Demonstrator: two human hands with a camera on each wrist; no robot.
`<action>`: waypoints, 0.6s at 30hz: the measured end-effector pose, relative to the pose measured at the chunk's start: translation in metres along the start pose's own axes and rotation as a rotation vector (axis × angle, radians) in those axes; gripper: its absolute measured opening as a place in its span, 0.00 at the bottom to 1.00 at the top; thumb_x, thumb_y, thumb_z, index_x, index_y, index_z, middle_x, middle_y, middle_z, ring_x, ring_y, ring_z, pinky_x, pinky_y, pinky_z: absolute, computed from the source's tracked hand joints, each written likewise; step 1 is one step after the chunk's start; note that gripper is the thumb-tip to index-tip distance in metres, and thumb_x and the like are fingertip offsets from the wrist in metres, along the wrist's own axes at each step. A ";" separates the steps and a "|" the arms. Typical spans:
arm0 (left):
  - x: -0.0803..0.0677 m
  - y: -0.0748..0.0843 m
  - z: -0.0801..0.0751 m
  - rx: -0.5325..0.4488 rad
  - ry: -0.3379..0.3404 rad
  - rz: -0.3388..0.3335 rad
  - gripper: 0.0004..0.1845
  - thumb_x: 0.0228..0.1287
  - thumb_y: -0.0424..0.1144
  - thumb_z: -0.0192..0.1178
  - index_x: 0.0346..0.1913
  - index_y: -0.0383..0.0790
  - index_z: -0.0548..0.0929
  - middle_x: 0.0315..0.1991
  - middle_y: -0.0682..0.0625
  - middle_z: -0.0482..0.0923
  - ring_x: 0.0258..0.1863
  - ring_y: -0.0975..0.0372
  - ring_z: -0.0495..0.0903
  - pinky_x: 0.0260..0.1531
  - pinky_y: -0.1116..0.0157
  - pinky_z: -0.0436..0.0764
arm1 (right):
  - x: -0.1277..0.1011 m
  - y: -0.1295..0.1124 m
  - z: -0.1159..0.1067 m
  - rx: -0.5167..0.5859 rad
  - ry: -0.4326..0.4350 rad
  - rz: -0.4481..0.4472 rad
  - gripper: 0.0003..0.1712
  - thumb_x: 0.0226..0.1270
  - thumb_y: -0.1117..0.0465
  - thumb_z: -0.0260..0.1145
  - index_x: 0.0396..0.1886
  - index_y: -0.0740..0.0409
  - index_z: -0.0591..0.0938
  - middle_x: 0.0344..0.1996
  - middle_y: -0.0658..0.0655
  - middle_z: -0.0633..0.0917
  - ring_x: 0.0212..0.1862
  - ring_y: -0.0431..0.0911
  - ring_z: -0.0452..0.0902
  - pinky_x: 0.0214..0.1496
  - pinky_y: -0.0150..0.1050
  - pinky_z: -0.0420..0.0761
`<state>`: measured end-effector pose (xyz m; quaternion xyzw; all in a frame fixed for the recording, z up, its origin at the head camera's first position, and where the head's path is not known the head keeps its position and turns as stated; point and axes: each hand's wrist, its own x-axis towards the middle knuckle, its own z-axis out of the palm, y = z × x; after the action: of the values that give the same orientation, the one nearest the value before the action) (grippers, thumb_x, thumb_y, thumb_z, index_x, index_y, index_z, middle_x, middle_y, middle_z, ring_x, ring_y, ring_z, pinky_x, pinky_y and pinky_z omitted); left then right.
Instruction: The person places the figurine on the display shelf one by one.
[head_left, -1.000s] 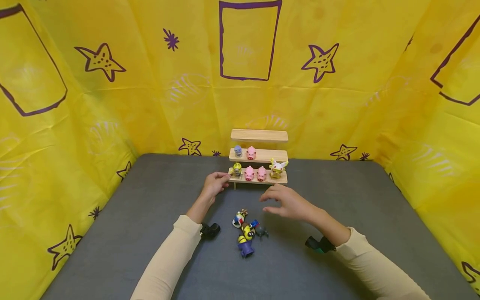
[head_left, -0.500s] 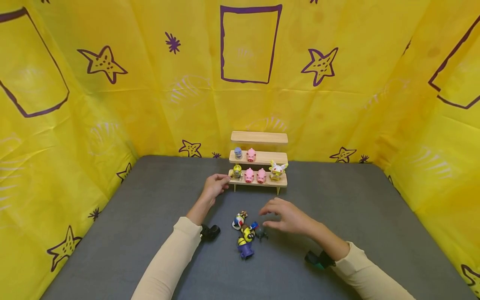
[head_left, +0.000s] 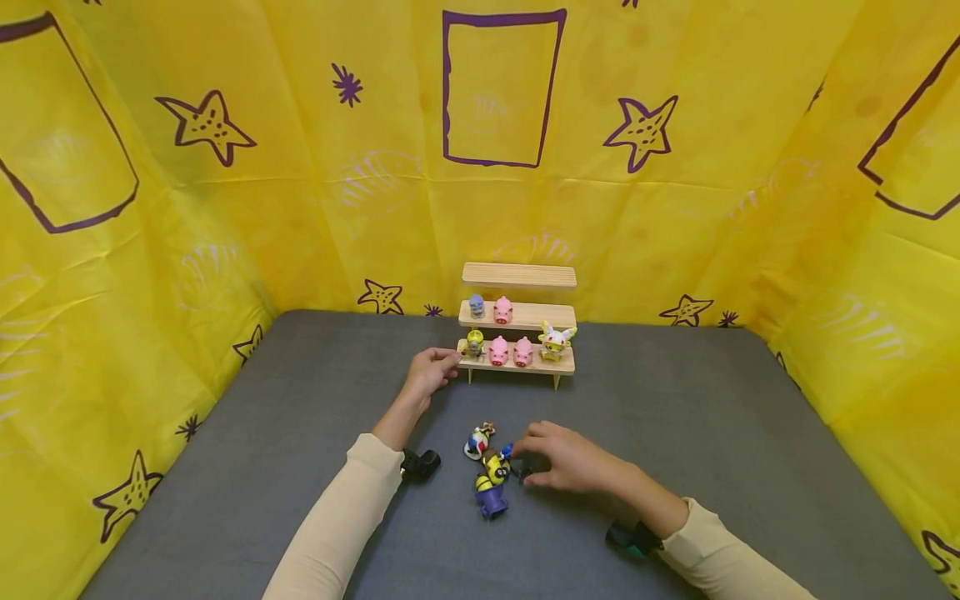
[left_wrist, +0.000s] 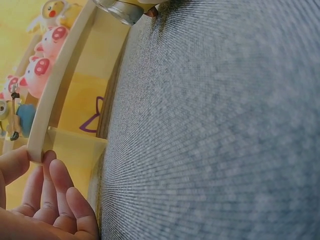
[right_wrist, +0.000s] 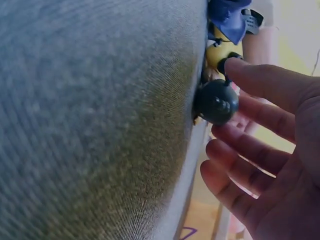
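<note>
Left hand is reaching far with arm extended, fingers curled in a pinching grip. Right hand is lying low and nearer, fingers loosely bent, thumb opposing.

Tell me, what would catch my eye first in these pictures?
Bright yellow cloth with purple stars walls in a grey table. At its back stands a small wooden stepped shelf carrying pink pig figures, and the left hand holds its lower left corner. Nearer, the right hand closes its fingers on a dark round toy in a little heap of figures.
</note>
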<state>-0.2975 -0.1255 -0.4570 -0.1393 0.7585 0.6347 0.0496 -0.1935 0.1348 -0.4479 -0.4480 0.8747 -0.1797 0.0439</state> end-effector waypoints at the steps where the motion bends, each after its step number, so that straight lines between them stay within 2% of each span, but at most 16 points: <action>1: 0.000 0.000 0.000 0.002 0.000 0.000 0.14 0.68 0.41 0.61 0.52 0.38 0.81 0.43 0.47 0.82 0.32 0.65 0.80 0.37 0.66 0.77 | 0.000 0.000 0.001 -0.009 0.000 0.001 0.20 0.57 0.54 0.74 0.50 0.49 0.83 0.44 0.47 0.81 0.49 0.41 0.76 0.52 0.38 0.78; 7: 0.000 0.001 0.000 0.007 0.003 0.002 0.14 0.68 0.41 0.61 0.52 0.38 0.82 0.43 0.47 0.82 0.32 0.65 0.80 0.37 0.66 0.77 | 0.001 -0.003 0.005 -0.056 0.019 -0.002 0.22 0.55 0.56 0.75 0.50 0.50 0.82 0.44 0.49 0.82 0.49 0.43 0.77 0.52 0.40 0.78; 18: 0.000 0.002 0.000 0.025 -0.005 0.002 0.14 0.68 0.40 0.60 0.52 0.37 0.81 0.45 0.46 0.82 0.34 0.63 0.81 0.38 0.65 0.77 | 0.005 -0.007 0.008 -0.099 -0.010 0.044 0.22 0.54 0.56 0.76 0.49 0.49 0.80 0.44 0.49 0.82 0.48 0.43 0.77 0.50 0.40 0.79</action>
<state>-0.2976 -0.1249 -0.4553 -0.1362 0.7663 0.6256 0.0528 -0.1894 0.1248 -0.4524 -0.4310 0.8920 -0.1330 0.0302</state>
